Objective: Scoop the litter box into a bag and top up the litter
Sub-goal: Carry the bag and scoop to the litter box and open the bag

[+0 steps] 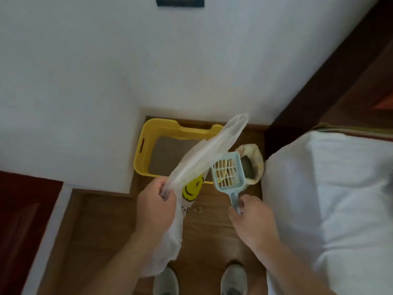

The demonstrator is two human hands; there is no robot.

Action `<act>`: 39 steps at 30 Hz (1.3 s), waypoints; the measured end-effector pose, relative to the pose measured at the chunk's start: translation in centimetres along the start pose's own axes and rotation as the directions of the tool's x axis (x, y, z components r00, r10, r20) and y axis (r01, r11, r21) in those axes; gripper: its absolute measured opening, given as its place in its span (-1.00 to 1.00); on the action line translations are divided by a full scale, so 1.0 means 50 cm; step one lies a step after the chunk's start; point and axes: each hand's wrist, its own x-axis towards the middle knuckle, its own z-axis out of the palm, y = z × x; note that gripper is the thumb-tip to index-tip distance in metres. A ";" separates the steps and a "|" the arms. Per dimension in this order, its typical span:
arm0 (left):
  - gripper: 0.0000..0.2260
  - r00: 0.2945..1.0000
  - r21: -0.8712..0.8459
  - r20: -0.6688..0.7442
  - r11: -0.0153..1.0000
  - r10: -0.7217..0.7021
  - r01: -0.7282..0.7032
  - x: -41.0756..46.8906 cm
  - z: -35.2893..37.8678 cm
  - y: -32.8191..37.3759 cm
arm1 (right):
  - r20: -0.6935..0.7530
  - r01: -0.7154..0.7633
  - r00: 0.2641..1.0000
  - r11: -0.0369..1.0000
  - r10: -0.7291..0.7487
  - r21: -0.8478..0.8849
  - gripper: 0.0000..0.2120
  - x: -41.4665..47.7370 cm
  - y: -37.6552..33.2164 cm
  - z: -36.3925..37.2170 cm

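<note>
A yellow litter box (146, 143) with grey litter stands on the wooden floor against the white wall. My left hand (155, 207) grips a white plastic bag (204, 154) printed with a yellow smiley; the bag hangs over the box's near right corner. My right hand (253, 218) holds the handle of a pale blue slotted scoop (227, 173), raised beside the bag with nothing in its bowl. Right of the box sits an open litter sack (254, 165) with grey litter inside.
A bed with a white cover (327, 199) fills the right side, with a dark wooden frame (323, 81) behind it. A white wall corner (95, 145) juts out on the left. My two shoes (232, 277) stand on the narrow floor strip.
</note>
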 end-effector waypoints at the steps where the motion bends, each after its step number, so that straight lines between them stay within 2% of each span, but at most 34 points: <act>1: -0.79 1.000 0.003 -0.006 1.000 0.017 -0.017 0.020 0.020 -0.039 | -0.002 0.009 1.000 1.000 -0.009 -0.003 -0.85 0.030 0.010 0.044; 4: -0.83 0.997 -0.020 -0.064 0.999 0.043 -0.045 0.092 0.071 -0.140 | -0.020 0.031 0.999 1.000 -0.031 0.004 -0.87 0.128 0.021 0.152; 8: -0.88 0.969 -0.069 -0.237 0.994 0.064 -0.083 0.199 0.114 -0.227 | -0.134 0.084 0.988 0.996 -0.082 0.009 -0.87 0.272 0.005 0.261; 11: -0.85 0.937 -0.096 -0.326 0.983 0.121 -0.160 0.271 0.144 -0.274 | -0.197 0.093 0.976 0.996 -0.092 -0.004 -0.88 0.388 -0.010 0.335; 14: -0.80 0.900 -0.082 -0.389 0.966 0.196 -0.246 0.333 0.190 -0.306 | -0.200 0.085 0.976 0.996 -0.084 -0.004 -0.87 0.492 -0.018 0.401; 18: -0.79 0.885 -0.066 -0.380 0.946 0.269 -0.316 0.392 0.260 -0.323 | -0.204 0.071 0.977 0.997 -0.068 0.007 -0.89 0.585 -0.012 0.469; 22: -0.82 0.907 -0.120 -0.339 0.945 0.251 -0.306 0.426 0.316 -0.350 | -0.176 0.088 0.981 0.996 -0.081 0.030 -0.86 0.641 0.007 0.503; 26: -0.72 0.910 -0.142 -0.347 0.946 0.227 -0.291 0.441 0.349 -0.371 | -0.165 0.103 0.980 0.994 -0.110 -0.048 -0.82 0.693 0.015 0.506; 33: -0.75 0.908 -0.210 -0.352 0.926 0.228 -0.315 0.453 0.371 -0.377 | -0.160 0.078 0.983 0.992 -0.093 -0.098 -0.76 0.726 0.023 0.517; 39: -0.76 0.903 -0.207 -0.353 0.921 0.244 -0.330 0.453 0.378 -0.374 | -0.190 0.097 0.977 0.995 -0.098 -0.014 -0.81 0.723 0.024 0.504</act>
